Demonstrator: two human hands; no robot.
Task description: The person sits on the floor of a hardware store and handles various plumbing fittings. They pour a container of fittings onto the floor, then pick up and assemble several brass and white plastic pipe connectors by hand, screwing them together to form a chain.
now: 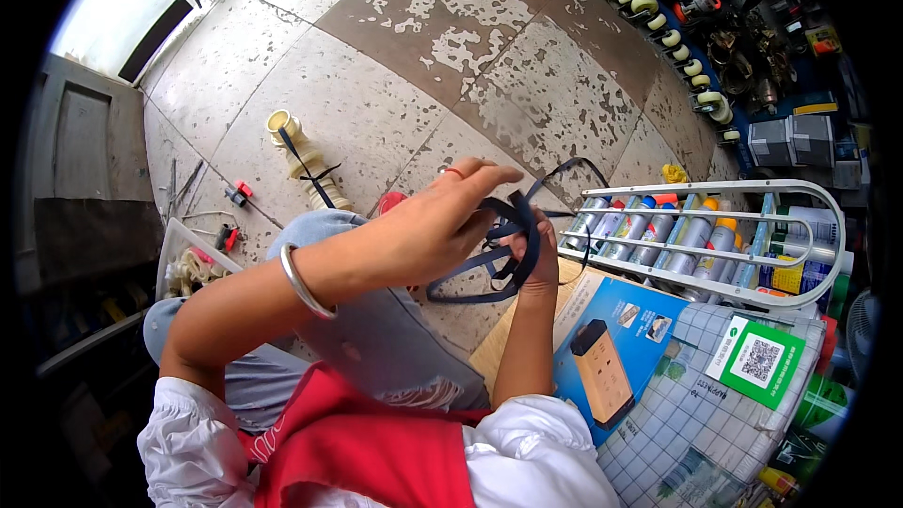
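Note:
A long, flat dark blue strap (524,268) hangs in several loops between my hands. My right hand (538,249) grips the gathered loops, its fingers closed round them. From the left, my left hand (450,210) reaches across, with a red ring on one finger and a silver bangle at the wrist. Its upper fingers stretch over the loops, while the lower fingers and thumb seem to pinch the strap; the contact is partly hidden. One length of strap runs out toward the metal rack. On the floor ahead lies a cream ribbed roll (306,165) with a dark band tied round it.
At the right, a white metal rack (701,243) holds several spray cans. Beside my right arm lie a blue printed box (602,348) and a green-and-white code card (755,363). Caster wheels (691,66) line the far right. A white bin (183,259) stands at the left.

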